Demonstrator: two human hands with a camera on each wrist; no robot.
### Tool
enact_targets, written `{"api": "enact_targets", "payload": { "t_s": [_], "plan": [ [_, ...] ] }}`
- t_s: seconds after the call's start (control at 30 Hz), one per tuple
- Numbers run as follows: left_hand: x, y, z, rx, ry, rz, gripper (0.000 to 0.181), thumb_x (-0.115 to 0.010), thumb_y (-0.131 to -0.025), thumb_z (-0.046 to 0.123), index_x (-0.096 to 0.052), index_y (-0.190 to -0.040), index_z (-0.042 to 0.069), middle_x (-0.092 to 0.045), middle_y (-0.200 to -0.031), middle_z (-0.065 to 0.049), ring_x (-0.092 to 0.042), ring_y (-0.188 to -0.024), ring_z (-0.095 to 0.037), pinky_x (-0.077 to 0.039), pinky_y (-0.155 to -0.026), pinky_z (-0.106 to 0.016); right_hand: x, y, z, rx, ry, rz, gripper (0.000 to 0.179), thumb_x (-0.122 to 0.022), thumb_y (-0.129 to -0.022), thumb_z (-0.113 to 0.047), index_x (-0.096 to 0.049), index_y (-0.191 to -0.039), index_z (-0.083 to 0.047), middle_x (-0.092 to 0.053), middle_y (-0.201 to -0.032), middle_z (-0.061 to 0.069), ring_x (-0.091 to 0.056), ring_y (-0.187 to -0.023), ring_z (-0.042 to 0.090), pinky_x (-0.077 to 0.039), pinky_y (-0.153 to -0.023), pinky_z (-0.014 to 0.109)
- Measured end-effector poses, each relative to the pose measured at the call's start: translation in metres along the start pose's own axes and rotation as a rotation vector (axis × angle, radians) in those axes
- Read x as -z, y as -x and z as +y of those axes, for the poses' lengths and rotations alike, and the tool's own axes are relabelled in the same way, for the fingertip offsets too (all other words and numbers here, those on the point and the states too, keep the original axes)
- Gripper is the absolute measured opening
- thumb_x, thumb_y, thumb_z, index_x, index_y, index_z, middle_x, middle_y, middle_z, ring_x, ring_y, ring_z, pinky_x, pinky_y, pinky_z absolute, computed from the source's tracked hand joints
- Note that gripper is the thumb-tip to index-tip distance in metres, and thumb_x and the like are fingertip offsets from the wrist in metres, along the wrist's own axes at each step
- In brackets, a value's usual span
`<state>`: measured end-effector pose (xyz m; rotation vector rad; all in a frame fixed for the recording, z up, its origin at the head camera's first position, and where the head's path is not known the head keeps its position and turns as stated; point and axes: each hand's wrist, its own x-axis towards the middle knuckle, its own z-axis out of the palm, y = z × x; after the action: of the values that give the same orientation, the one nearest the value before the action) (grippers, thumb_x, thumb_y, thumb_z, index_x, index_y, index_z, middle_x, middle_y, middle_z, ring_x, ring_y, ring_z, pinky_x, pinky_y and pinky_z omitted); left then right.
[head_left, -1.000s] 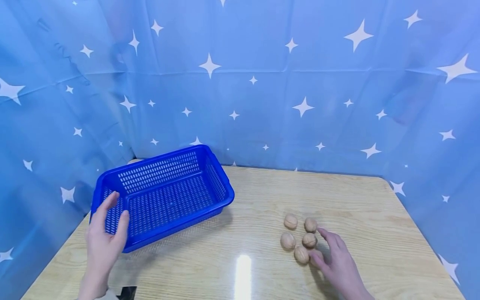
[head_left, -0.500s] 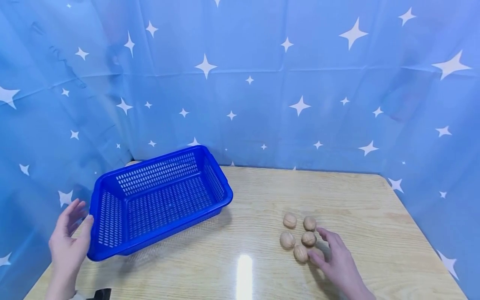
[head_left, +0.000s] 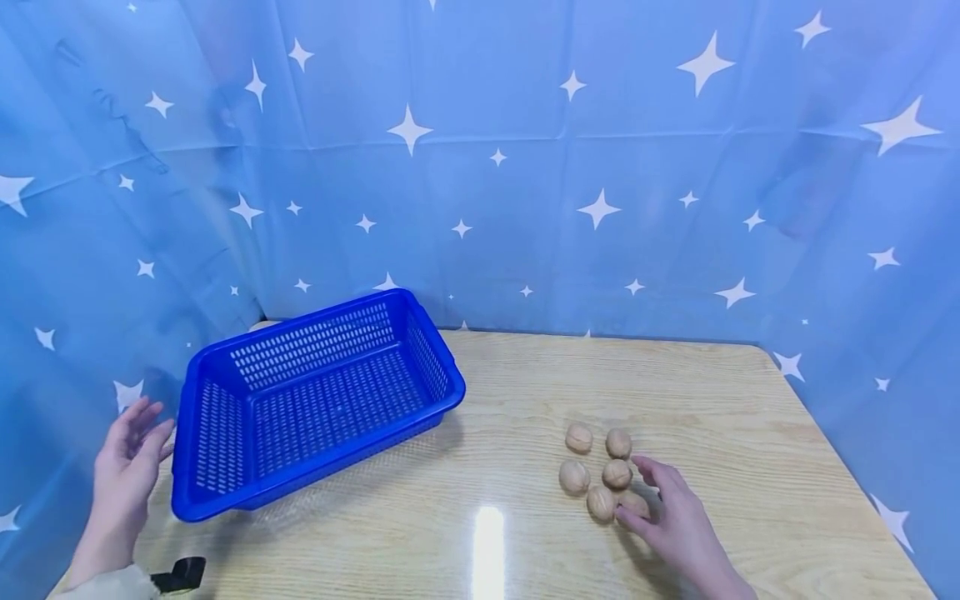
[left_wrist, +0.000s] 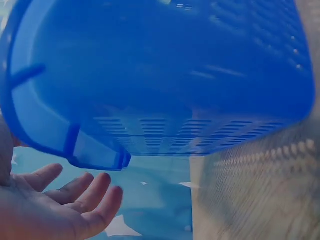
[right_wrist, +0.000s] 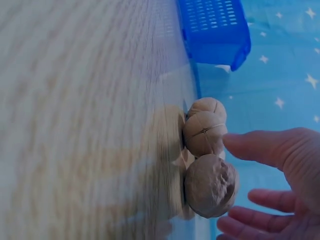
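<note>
Several walnuts [head_left: 574, 478] lie close together on the table, right of centre. Around the nearest right walnut [head_left: 633, 503], the thumb and fingers of my right hand [head_left: 678, 521] are spread. In the right wrist view its thumb reaches the walnuts, though contact is unclear; the other fingers stay apart from the near walnut [right_wrist: 211, 186]. A blue plastic basket [head_left: 300, 477] with slotted walls sits at the left, with nothing in it. My left hand [head_left: 123, 471] is just outside its left end. In the left wrist view, those fingers extend loosely below the basket's rim [left_wrist: 37, 145], holding nothing.
The wooden table [head_left: 517, 392] carries the basket and walnuts, with a stretch of bare wood between them. A blue curtain with white stars [head_left: 480, 192] surrounds its back and sides. A black strap end [head_left: 187, 572] sticks out near my left sleeve.
My left hand has moved left, from over the basket's left end to outside it, and slightly lower. My right hand and the walnuts have hardly changed position.
</note>
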<state>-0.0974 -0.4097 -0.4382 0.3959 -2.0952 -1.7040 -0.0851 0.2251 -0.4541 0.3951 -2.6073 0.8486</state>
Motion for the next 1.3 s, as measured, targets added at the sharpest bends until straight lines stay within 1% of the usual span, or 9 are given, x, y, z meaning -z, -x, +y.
{"api": "enact_targets", "payload": {
  "t_s": [0.07,0.13,0.23,0.3,0.37,0.5,0.73,0.97,1.3],
  "plan": [
    [0.004,-0.005,-0.006,0.028,0.070,-0.081,0.061,-0.046,-0.099,0.023,-0.016,-0.151,0.020,-0.033,-0.145,0.003,-0.041,-0.119,-0.001,-0.043,-0.092,-0.018,0.000,0.001,0.000,-0.013,-0.006,-0.005,0.065,-0.088,-0.059,-0.010,-0.057,-0.114,0.006,-0.060,-0.108,0.016,-0.058,-0.091,0.028,-0.051,-0.070,0.037],
    [-0.003,0.004,0.016,0.113,0.095,-0.133,0.064,-0.044,-0.100,0.024,-0.007,-0.152,0.020,-0.024,-0.151,0.003,-0.033,-0.127,-0.004,-0.039,-0.095,-0.019,0.000,0.002,0.001,-0.029,-0.012,-0.015,0.063,-0.087,-0.059,-0.010,-0.058,-0.112,0.006,-0.060,-0.107,0.016,-0.058,-0.089,0.027,-0.051,-0.069,0.035],
    [-0.004,0.004,0.022,0.171,0.211,-0.215,0.069,-0.043,-0.100,0.023,0.003,-0.152,0.022,-0.022,-0.150,0.005,-0.035,-0.124,0.000,-0.039,-0.096,-0.021,0.000,0.003,0.001,-0.064,-0.034,-0.044,0.059,-0.087,-0.059,-0.007,-0.058,-0.109,0.007,-0.060,-0.104,0.015,-0.060,-0.087,0.028,-0.053,-0.068,0.034],
    [-0.004,0.001,0.022,0.192,0.312,-0.251,0.073,-0.044,-0.100,0.018,0.007,-0.151,0.022,-0.029,-0.141,0.007,-0.046,-0.109,0.004,-0.042,-0.076,-0.011,0.000,0.003,0.001,-0.092,-0.055,-0.066,0.055,-0.086,-0.060,-0.006,-0.058,-0.106,0.007,-0.060,-0.102,0.015,-0.060,-0.086,0.028,-0.054,-0.067,0.033],
    [-0.004,-0.002,0.021,0.212,0.389,-0.286,0.075,-0.044,-0.099,0.014,0.011,-0.150,0.021,-0.036,-0.129,0.012,-0.051,-0.093,0.007,-0.046,-0.072,-0.013,0.000,0.003,0.001,-0.110,-0.076,-0.077,0.051,-0.085,-0.061,-0.004,-0.058,-0.103,0.006,-0.060,-0.100,0.014,-0.061,-0.085,0.029,-0.054,-0.067,0.032],
    [-0.003,-0.007,0.019,0.247,0.438,-0.329,0.078,-0.045,-0.099,0.012,0.014,-0.149,0.019,-0.051,-0.107,0.022,-0.059,-0.087,0.001,-0.051,-0.069,-0.019,-0.001,0.004,0.002,-0.126,-0.106,-0.088,0.047,-0.085,-0.059,0.001,-0.059,-0.098,0.005,-0.060,-0.096,0.011,-0.063,-0.083,0.029,-0.054,-0.066,0.029],
    [-0.002,-0.014,0.021,0.283,0.372,-0.368,0.078,-0.047,-0.099,0.017,0.013,-0.149,0.017,-0.056,-0.097,0.025,-0.062,-0.082,-0.001,-0.052,-0.065,-0.022,-0.001,0.004,0.000,-0.142,-0.132,-0.114,0.041,-0.082,-0.058,0.008,-0.060,-0.091,-0.001,-0.061,-0.088,0.003,-0.063,-0.078,0.020,-0.053,-0.063,0.021],
    [-0.006,-0.019,0.026,0.319,0.171,-0.351,0.083,-0.052,-0.096,0.025,0.010,-0.150,0.018,-0.044,-0.116,0.019,-0.060,-0.081,0.005,-0.052,-0.066,-0.019,-0.001,0.005,0.000,-0.163,-0.143,-0.136,0.039,-0.080,-0.059,0.009,-0.060,-0.090,-0.002,-0.061,-0.088,0.002,-0.064,-0.079,0.021,-0.052,-0.064,0.020],
    [-0.009,-0.021,0.026,0.306,0.193,-0.373,0.084,-0.054,-0.096,0.025,0.010,-0.149,0.016,-0.051,-0.093,0.028,-0.062,-0.079,0.002,-0.053,-0.065,-0.021,-0.001,0.003,0.000,-0.154,-0.135,-0.122,0.040,-0.082,-0.057,0.009,-0.059,-0.088,-0.004,-0.061,-0.088,0.002,-0.064,-0.080,0.022,-0.052,-0.064,0.019]
  ]
}}
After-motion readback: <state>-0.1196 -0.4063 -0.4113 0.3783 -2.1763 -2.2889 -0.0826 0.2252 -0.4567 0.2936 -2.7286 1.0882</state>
